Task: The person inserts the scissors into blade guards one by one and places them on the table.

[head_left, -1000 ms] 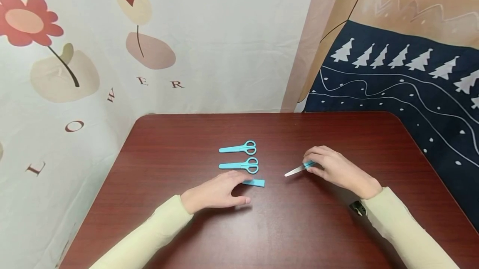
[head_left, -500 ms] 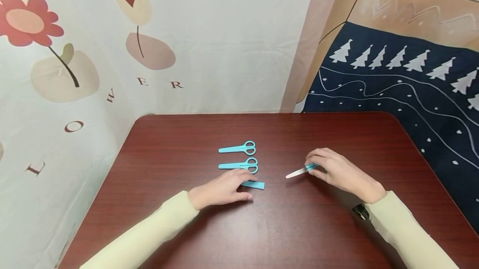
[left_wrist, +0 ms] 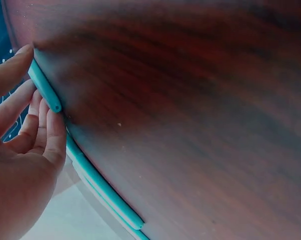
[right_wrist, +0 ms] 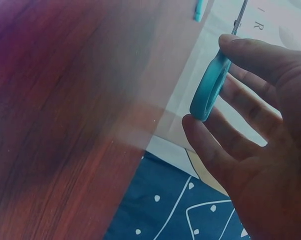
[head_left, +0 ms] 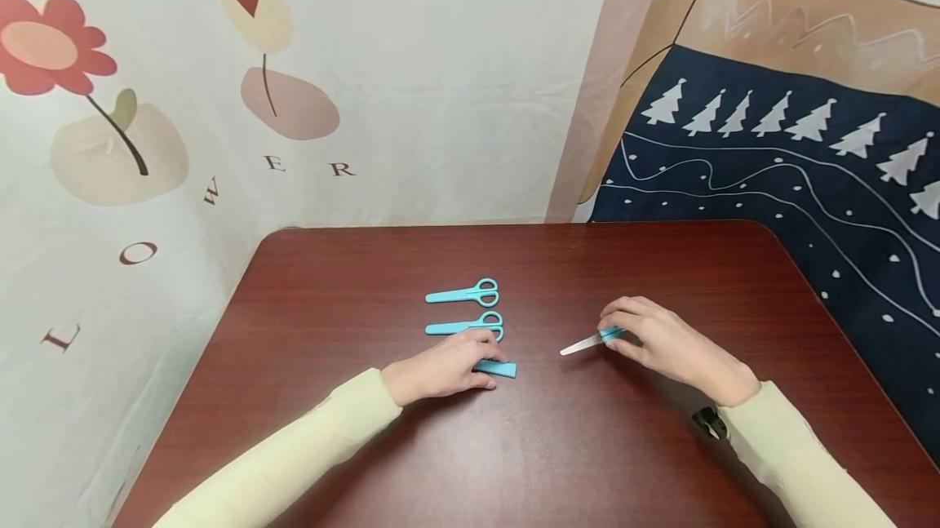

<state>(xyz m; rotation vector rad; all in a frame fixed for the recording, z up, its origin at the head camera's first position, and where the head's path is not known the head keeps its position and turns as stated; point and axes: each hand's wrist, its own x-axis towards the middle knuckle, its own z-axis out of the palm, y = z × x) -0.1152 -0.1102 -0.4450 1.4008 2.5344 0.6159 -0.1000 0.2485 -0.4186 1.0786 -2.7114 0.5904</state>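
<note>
A light-blue scissors sheath [head_left: 495,368] lies on the table, separated from its scissors. My left hand [head_left: 444,366] is curled over it, thumb on the near side and fingers on the far side; part of the sheath is hidden under the fingers. In the left wrist view the thumb and fingertips border the sheath [left_wrist: 44,87]. To the right, my right hand [head_left: 664,342] pinches a pair of scissors [head_left: 583,343] by its blue handle [right_wrist: 210,90]. Its bare metal blades point left toward the sheath, with a gap between them.
Two more blue scissors, both sheathed, lie parallel beyond my left hand: a far pair [head_left: 455,295] and a nearer pair [head_left: 451,328], its handle partly behind my fingers. The dark red table [head_left: 352,267] ends at a printed wall cloth [head_left: 441,104].
My left thumb and fingers have closed in around the sheath, which has shifted slightly toward me and tilted. My right hand has barely moved, still pinching the scissors.
</note>
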